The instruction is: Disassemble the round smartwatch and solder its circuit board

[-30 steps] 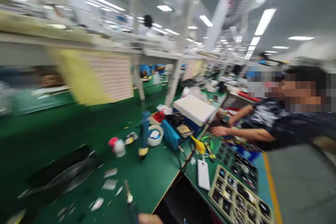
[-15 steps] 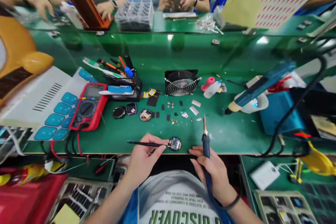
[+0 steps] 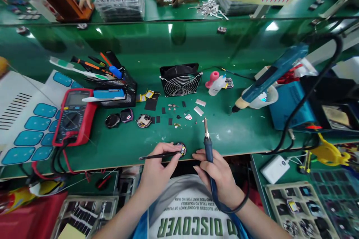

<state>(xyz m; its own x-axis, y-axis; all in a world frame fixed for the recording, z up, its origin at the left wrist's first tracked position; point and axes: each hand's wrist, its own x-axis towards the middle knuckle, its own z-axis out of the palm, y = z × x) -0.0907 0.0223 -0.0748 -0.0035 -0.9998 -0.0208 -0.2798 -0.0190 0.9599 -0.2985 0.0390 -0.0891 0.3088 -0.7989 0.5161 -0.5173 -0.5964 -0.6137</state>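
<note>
My left hand (image 3: 160,162) is closed around a pair of dark tweezers (image 3: 157,155), their tips over a small round circuit assembly (image 3: 183,149) at the bench's front edge. Fingers of that hand partly cover the assembly. In my right hand (image 3: 217,170) is a soldering iron (image 3: 208,142), its bare metal tip pointing away from me above the green bench. The iron stays apart from the circuit assembly. Beyond the hands lie an opened round watch part (image 3: 144,120), two white strips and several tiny dark pieces.
A small fan (image 3: 181,82) stands mid-bench. To the left are a red multimeter (image 3: 73,117) and a tool holder (image 3: 129,91). On the right, a blue hot-air handle (image 3: 269,74) leans over a white cup, beside a blue station (image 3: 288,108). Co-workers' hands show across the partition.
My view has tilted and shifted, so the bench sits differently in the picture. My left fingers and the tweezers now cover more of the round assembly. Both hands keep their tools.
</note>
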